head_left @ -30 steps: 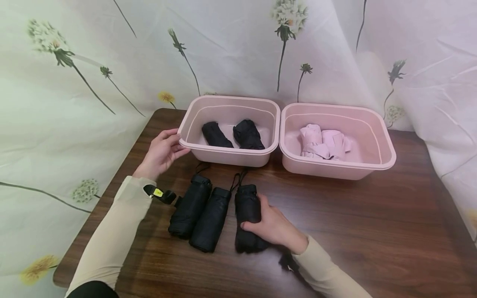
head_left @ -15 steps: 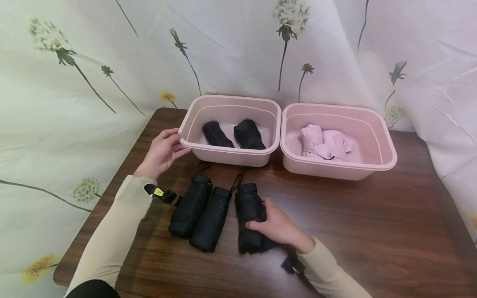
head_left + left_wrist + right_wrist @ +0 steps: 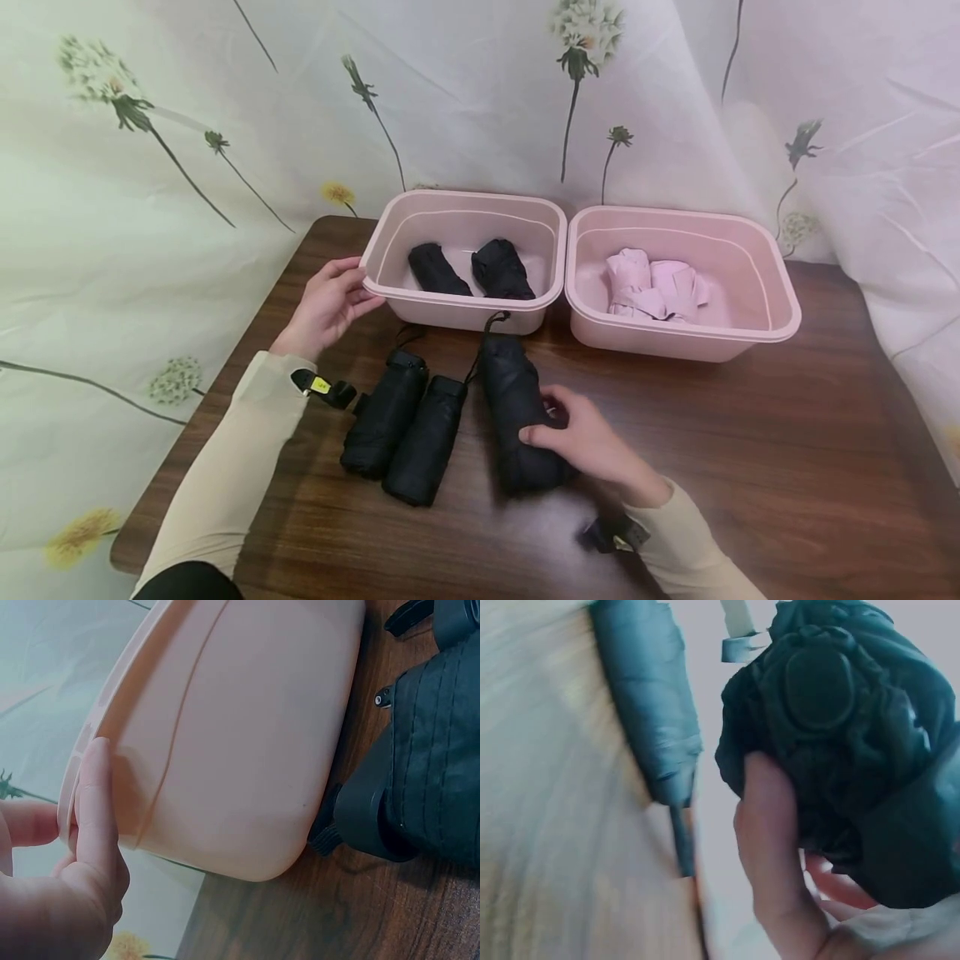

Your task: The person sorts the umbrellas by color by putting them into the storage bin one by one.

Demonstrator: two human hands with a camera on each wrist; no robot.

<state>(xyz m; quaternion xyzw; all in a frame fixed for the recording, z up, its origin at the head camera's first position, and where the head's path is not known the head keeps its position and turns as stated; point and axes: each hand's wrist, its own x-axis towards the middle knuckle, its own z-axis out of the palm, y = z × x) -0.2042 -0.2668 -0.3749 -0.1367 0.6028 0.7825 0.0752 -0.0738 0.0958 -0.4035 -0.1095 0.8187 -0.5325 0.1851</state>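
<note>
My right hand (image 3: 596,442) grips a black folded umbrella (image 3: 517,412), thumb on its near side. The umbrella is tilted, its wrist-strap end toward the left bin. In the right wrist view its gathered fabric end (image 3: 817,690) faces the camera, with the thumb (image 3: 769,825) pressed against it. My left hand (image 3: 322,308) pinches the left rim of the left pink bin (image 3: 465,312); the left wrist view shows fingers on both sides of that rim (image 3: 86,742). Two more black folded umbrellas (image 3: 386,417) lie side by side on the table, left of the held one.
Inside the left bin lie two black bundles (image 3: 438,271). A second pink bin (image 3: 675,333) stands beside it on the right, holding light pink wrapped bundles (image 3: 652,283). The brown wooden table (image 3: 750,467) ends at a flower-print cloth (image 3: 465,100) behind the bins.
My right hand has raised the umbrella off the table and shifted it to the right, its strap end tipping up toward the left bin. The left hand stays at the bin's rim.
</note>
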